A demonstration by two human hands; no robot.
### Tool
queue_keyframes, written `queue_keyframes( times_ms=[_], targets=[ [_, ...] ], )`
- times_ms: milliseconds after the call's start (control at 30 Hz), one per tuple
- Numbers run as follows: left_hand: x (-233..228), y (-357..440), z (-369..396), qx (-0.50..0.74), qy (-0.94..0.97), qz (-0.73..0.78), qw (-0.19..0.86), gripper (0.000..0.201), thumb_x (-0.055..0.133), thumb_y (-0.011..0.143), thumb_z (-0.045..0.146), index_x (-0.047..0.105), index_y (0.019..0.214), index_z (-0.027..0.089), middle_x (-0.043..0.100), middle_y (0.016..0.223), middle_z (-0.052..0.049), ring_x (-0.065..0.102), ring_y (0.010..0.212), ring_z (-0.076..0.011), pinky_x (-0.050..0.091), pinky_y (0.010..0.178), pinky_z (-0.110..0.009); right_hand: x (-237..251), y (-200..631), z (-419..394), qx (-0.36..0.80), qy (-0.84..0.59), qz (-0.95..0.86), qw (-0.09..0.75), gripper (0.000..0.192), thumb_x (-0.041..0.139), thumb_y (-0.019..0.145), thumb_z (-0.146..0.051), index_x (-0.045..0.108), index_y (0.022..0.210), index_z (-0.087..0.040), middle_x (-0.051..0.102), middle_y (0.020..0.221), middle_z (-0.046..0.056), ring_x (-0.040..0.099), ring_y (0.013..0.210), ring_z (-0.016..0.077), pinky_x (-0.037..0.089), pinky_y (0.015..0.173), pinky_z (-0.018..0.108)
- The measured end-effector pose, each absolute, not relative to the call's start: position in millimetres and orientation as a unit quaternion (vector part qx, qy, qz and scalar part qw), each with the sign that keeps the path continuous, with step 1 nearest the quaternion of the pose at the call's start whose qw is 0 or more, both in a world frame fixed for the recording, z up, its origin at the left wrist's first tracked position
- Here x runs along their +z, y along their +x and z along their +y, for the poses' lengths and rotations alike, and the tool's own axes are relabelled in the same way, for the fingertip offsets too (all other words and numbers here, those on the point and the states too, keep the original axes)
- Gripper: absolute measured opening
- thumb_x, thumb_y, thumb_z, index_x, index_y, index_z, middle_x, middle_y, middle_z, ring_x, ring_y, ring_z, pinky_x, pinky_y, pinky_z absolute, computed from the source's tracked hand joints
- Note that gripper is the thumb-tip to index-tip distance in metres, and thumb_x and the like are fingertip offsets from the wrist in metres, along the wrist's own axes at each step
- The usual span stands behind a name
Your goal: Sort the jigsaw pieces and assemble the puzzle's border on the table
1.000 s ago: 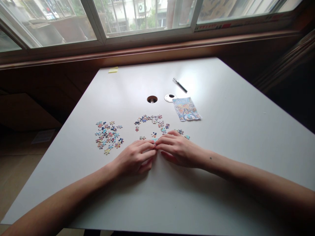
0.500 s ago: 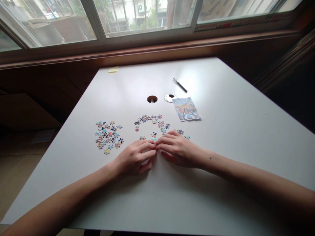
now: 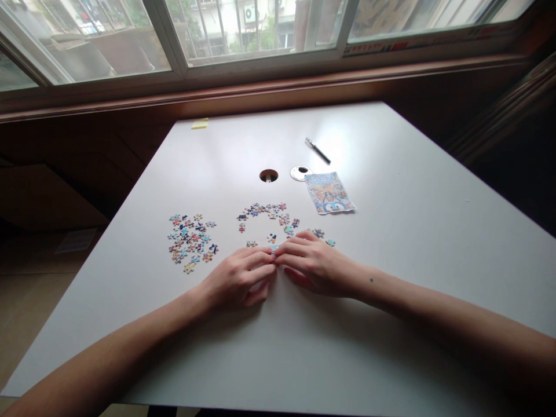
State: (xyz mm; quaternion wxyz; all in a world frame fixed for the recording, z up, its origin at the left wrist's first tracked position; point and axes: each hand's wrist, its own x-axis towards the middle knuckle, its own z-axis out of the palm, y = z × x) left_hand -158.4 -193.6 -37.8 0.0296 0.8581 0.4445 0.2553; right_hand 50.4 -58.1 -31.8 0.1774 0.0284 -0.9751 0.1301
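The left hand (image 3: 241,275) and right hand (image 3: 315,263) meet at a puzzle piece (image 3: 273,247). Whether either grip is closed cannot be determined.

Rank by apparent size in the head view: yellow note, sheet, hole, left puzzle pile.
1. Left puzzle pile, by overall spread
2. Sheet
3. Hole and yellow note: too alike to rank, the note lying farther off

Nothing legible: lettering (image 3: 319,178) on printed sheet (image 3: 329,194), reddish print (image 3: 376,47) on far window frame (image 3: 348,28), right, too blurred.
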Motion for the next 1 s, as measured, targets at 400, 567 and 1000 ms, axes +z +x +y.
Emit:
queue_keyframes(
  times_ms=[400, 567, 1000],
  targets=[
    [-36.5, -155.3, -193.8, 0.247, 0.855, 0.455, 0.037, 0.036, 0.055, 0.086, 0.011, 0.058, 0.122, 0.014, 0.065, 0.121, -0.014, 0.059, 0.121, -0.0255, 0.055, 0.103, -0.041, -33.9, 50.3, -57.1, 0.128, 0.029, -0.978, 0.162, 0.019, 0.049, 0.098, -0.018, 0.064, 0.11, -0.016, 0.07, 0.107, 0.009, 0.061, 0.097, 0.0204, 0.042, 0.09, 0.039],
    [-37.8, -157.2, -195.2, 0.228, 0.853, 0.469, 0.02, 0.037, 0.057, 0.085, 0.013, 0.058, 0.122, 0.013, 0.062, 0.124, -0.015, 0.056, 0.123, -0.028, 0.052, 0.105, -0.043, -32.1, 50.2, -58.7, 0.107, 0.035, -0.981, 0.159, 0.02, 0.048, 0.098, -0.017, 0.063, 0.111, -0.015, 0.069, 0.109, 0.01, 0.061, 0.098, 0.0214, 0.043, 0.089, 0.039],
    [-34.9, -154.4, -196.4, 0.222, 0.823, 0.522, -0.032, 0.033, 0.063, 0.084, 0.019, 0.065, 0.118, 0.019, 0.068, 0.125, -0.008, 0.055, 0.12, -0.0311, 0.043, 0.104, -0.051, -31.7, 51.2, -59.9, 0.1, 0.034, -0.983, 0.151, 0.023, 0.047, 0.097, -0.015, 0.06, 0.116, -0.013, 0.067, 0.116, 0.012, 0.057, 0.106, 0.0239, 0.043, 0.091, 0.041]
  ],
)
